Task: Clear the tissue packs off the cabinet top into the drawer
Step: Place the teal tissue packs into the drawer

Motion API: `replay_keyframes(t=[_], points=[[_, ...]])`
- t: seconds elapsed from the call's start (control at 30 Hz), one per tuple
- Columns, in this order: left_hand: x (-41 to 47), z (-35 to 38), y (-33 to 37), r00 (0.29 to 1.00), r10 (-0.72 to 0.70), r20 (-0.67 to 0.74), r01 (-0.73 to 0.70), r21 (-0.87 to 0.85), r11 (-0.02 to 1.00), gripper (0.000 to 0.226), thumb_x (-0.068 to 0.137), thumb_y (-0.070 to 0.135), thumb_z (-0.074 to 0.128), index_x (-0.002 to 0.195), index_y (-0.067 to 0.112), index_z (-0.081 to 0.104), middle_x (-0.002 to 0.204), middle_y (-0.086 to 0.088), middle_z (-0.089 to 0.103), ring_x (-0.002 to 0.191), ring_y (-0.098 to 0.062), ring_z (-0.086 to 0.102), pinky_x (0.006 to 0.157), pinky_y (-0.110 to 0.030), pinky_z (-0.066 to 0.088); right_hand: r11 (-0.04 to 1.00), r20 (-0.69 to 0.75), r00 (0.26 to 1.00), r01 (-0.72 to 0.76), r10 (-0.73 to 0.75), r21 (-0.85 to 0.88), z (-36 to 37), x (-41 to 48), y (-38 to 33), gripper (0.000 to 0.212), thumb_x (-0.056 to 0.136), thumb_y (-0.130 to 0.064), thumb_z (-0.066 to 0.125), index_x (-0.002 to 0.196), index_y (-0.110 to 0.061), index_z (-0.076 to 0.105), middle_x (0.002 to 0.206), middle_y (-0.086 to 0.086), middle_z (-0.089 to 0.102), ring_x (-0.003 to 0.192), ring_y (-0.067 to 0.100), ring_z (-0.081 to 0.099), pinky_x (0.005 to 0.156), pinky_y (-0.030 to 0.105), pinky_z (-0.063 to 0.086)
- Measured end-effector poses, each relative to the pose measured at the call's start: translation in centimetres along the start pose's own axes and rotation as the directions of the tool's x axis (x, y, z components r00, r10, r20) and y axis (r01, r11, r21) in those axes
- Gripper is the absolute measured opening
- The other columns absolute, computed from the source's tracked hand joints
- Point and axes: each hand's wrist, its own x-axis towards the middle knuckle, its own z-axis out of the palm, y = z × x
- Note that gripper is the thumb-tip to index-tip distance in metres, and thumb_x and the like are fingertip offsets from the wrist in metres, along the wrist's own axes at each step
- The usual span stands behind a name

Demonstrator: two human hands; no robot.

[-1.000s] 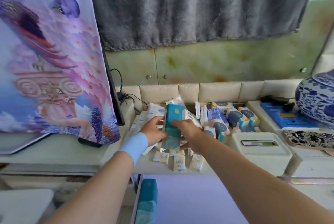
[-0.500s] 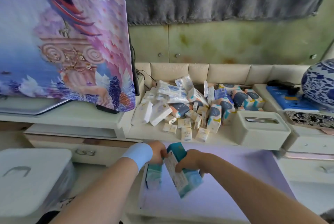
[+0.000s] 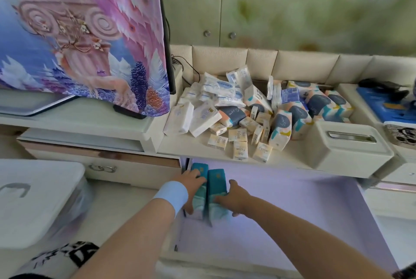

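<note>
Two teal tissue packs stand side by side at the left end of the open drawer, which has a pale lilac floor. My left hand rests on the left teal pack, fingers curled over its top and side. My right hand grips the right teal pack from its right side. On the cabinet top above lies a heap of tissue packs: white ones, navy-and-peach patterned ones and several small cream ones.
A cream tissue box sits at the cabinet's front right. A cloth-covered TV stands to the left. A white lidded bin sits on the floor at left. Blue items lie at far right.
Both hands carried the teal pack from the cabinet top down into the drawer and set it upright beside the other teal pack. The view tilted downward.
</note>
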Motion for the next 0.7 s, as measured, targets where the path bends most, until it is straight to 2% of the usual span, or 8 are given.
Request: replay_keyframes(t=[0.07,0.13,0.2,0.27,0.43,0.53,0.63,0.7], points=[[0.7,0.2,-0.5,0.999,0.012,-0.047,-0.012,-0.002,1.0,0.1,0.072,0.034,0.083,0.151,0.024,0.023,0.152,-0.004,0.022,0.138,-0.027,0.028,0.108,-0.04,0.038,0.998,0.056,0.997,0.058,-0.059,0.031,0.4,0.7,-0.1,0.086,0.075,-0.025,0.077,0.143,-0.019,0.024,0.121,0.005,0.055,0.103,0.025,0.058,0.074,0.041,0.06],[1.2,0.5,-1.1,0.997,0.014,-0.08,-0.015,-0.01,1.0,0.096,0.073,0.031,0.082,0.15,0.023,0.024,0.154,-0.004,0.02,0.14,-0.027,0.027,0.11,-0.039,0.036,0.995,0.124,0.988,0.1,-0.097,-0.019,0.3,1.1,-0.1,0.111,0.069,-0.019,0.085,0.149,-0.02,0.008,0.124,0.002,0.053,0.105,0.023,0.055,0.074,0.036,0.057],[1.6,0.7,-1.4,0.995,0.018,-0.101,-0.021,-0.031,0.999,0.092,0.074,0.028,0.079,0.15,0.021,0.026,0.155,-0.005,0.021,0.141,-0.026,0.025,0.111,-0.04,0.035,0.978,0.148,0.981,0.15,-0.129,-0.144,0.1,1.5,0.2,0.139,0.066,-0.022,0.089,0.152,-0.016,-0.02,0.138,0.001,0.047,0.12,0.024,0.05,0.093,0.035,0.05],[1.9,0.9,-1.6,0.991,0.027,-0.13,-0.033,-0.048,0.998,0.085,0.075,0.027,0.077,0.147,0.02,0.031,0.151,-0.004,0.023,0.14,-0.025,0.026,0.109,-0.039,0.037,0.948,0.128,0.977,0.199,-0.171,-0.249,0.1,2.0,0.7,0.149,0.064,-0.029,0.091,0.148,-0.018,-0.032,0.148,0.002,0.04,0.13,0.026,0.046,0.106,0.039,0.041],[2.0,1.4,-1.9,0.98,0.035,-0.196,-0.056,-0.104,0.993,0.066,0.079,0.018,0.07,0.138,0.023,0.041,0.134,-0.001,0.035,0.126,-0.021,0.037,0.095,-0.037,0.046,0.951,-0.025,0.981,0.179,-0.191,-0.251,0.2,2.4,0.5,0.123,0.07,-0.03,0.084,0.155,-0.019,-0.005,0.136,0.005,0.054,0.115,0.025,0.057,0.092,0.037,0.051],[1.9,1.5,-1.5,0.982,0.034,-0.186,-0.054,-0.104,0.993,0.063,0.079,0.011,0.067,0.135,0.023,0.042,0.133,-0.001,0.034,0.126,-0.021,0.036,0.092,-0.037,0.048,0.949,-0.116,0.972,0.167,-0.204,-0.269,1.9,2.4,0.2,0.114,0.078,-0.032,0.077,0.155,-0.017,-0.005,0.133,0.005,0.053,0.115,0.025,0.057,0.094,0.038,0.05],[1.9,0.8,-1.0,0.992,0.003,-0.124,-0.015,-0.1,0.995,0.069,0.079,0.014,0.07,0.14,0.022,0.039,0.136,-0.001,0.033,0.129,-0.021,0.035,0.096,-0.037,0.047,0.951,-0.035,0.984,0.161,-0.176,-0.265,1.9,2.3,0.3,0.12,0.082,-0.029,0.075,0.154,-0.015,-0.019,0.145,0.008,0.044,0.126,0.028,0.051,0.099,0.035,0.044],[1.6,-0.3,-0.5,0.998,-0.024,-0.051,0.019,-0.088,0.996,0.07,0.081,0.022,0.069,0.144,0.023,0.037,0.138,-0.002,0.035,0.13,-0.022,0.038,0.099,-0.038,0.046,0.932,0.048,0.985,0.174,-0.167,-0.319,0.3,1.9,0.2,0.12,0.081,-0.028,0.076,0.154,-0.016,-0.019,0.148,0.01,0.043,0.128,0.029,0.049,0.102,0.036,0.044]])
